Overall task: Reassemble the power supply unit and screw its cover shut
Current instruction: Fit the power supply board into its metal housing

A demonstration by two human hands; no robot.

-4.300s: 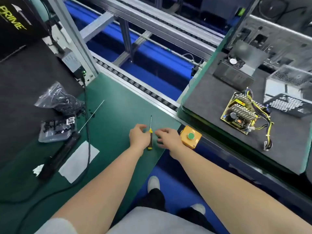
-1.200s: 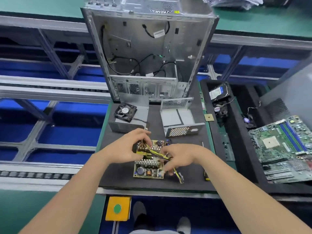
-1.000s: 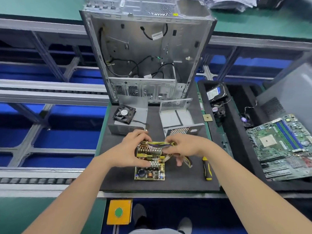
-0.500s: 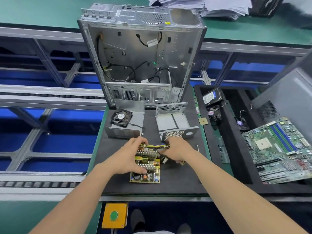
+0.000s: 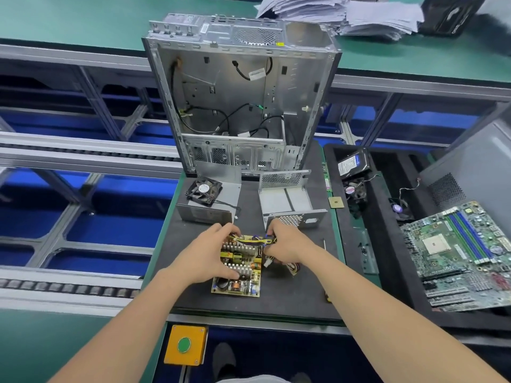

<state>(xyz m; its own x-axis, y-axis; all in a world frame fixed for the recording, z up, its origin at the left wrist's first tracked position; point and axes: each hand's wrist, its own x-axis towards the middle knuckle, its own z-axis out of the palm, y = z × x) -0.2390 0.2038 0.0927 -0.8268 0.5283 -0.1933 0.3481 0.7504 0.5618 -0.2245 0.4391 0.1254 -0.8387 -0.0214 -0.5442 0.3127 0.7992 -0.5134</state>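
The yellow power supply circuit board lies on the black mat. My left hand grips its left side, fingers curled over the heat sinks. My right hand holds the yellow and black cable bundle at the board's far right corner. Behind them the open metal housing base with perforated walls stands empty. The grey cover half lies to its left with a black fan on it. A screwdriver lies right of my right forearm, mostly hidden.
An empty computer case stands upright behind the mat. A black tray at the right holds a hard drive, a small fan and a green motherboard. An orange box with a green button sits at the near edge.
My view turned from the green bench to the mat. Both hands took hold of the board and its cables, and the right hand gathered the cables toward the board's far edge.
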